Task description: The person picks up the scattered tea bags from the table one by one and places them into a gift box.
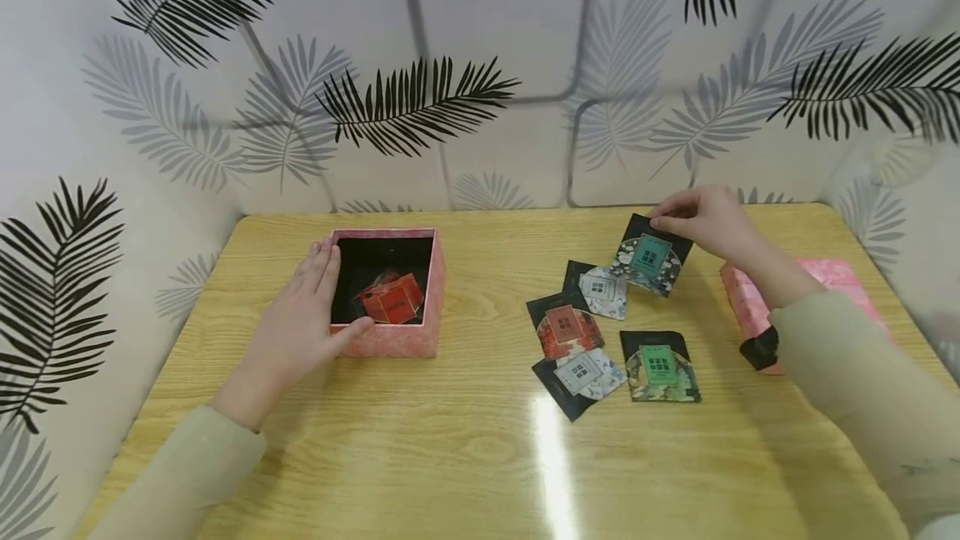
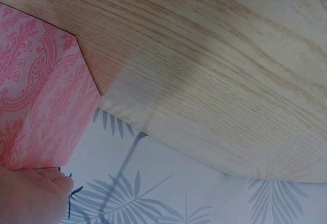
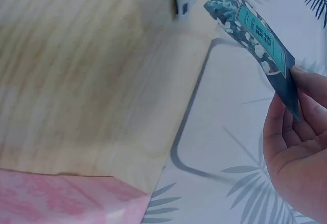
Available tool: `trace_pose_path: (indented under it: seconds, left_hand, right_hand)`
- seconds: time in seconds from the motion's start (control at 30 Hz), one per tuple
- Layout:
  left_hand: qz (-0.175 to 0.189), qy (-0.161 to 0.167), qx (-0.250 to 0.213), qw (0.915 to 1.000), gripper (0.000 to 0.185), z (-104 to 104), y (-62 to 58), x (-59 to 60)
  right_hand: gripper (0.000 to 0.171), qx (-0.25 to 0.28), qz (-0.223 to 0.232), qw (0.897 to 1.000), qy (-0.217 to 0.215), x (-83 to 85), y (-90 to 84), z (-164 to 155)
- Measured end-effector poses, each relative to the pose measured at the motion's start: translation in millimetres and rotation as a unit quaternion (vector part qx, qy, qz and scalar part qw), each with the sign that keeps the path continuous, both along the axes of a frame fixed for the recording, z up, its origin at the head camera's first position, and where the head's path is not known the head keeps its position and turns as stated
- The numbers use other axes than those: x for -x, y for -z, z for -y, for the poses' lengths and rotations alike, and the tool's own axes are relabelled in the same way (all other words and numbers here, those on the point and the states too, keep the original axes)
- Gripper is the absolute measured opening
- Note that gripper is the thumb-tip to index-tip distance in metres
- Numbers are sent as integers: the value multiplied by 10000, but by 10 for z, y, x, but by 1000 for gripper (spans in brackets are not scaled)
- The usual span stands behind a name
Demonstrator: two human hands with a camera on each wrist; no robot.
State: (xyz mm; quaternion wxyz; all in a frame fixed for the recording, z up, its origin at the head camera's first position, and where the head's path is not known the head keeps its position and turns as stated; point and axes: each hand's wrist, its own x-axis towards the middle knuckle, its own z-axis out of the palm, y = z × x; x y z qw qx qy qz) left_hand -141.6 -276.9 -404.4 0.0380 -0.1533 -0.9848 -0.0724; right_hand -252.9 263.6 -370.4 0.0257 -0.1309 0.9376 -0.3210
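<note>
Pinching the top edge of a teal-labelled sachet (image 1: 649,257) between thumb and fingertips, the right hand (image 1: 705,219) is seen near the far right part of the wooden table (image 1: 465,457); the sachet is lifted at its upper edge, while its lower corner lies close to the other packets. In the right wrist view the same sachet (image 3: 258,32) is shown edge-on, gripped at its dark end by the curled fingers (image 3: 311,89). Four further sachets are laid flat on the table just beside it: a white-labelled one (image 1: 600,288), a red-labelled one (image 1: 564,328), a second white-labelled one (image 1: 581,375) overlapped by the red, and a green-labelled one (image 1: 660,367) nearest the front. The left hand (image 1: 303,319) is held flat, fingers straight and together, against the left wall of an open pink patterned box (image 1: 397,340), with the thumb resting on its front rim. An orange-red sachet (image 1: 392,300) is contained in the box's dark interior. The pink box wall (image 2: 36,91) fills the left wrist view. A pink lid (image 1: 825,273) is partly hidden behind the right forearm.
</note>
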Motion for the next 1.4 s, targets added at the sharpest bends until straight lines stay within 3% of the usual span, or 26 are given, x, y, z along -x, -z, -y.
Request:
trace_pose_path:
  seconds: [0.37, 0.77, 1.4]
  left_hand:
    - [-4, 46, -7, 10000, 107, 1, 8, -23]
    - [-79, 61, -17, 9999, 109, -5, 0, -7]
    - [-214, 139, 48, 9997, 109, 10, 14, 27]
  right_hand:
    - [27, 363, -205, 9986, 338, 109, -216, 424]
    - [22, 527, -423, 9977, 88, 158, -428, 947]
    - [18, 1324, -444, 9892, -436, 125, -567, 1792]
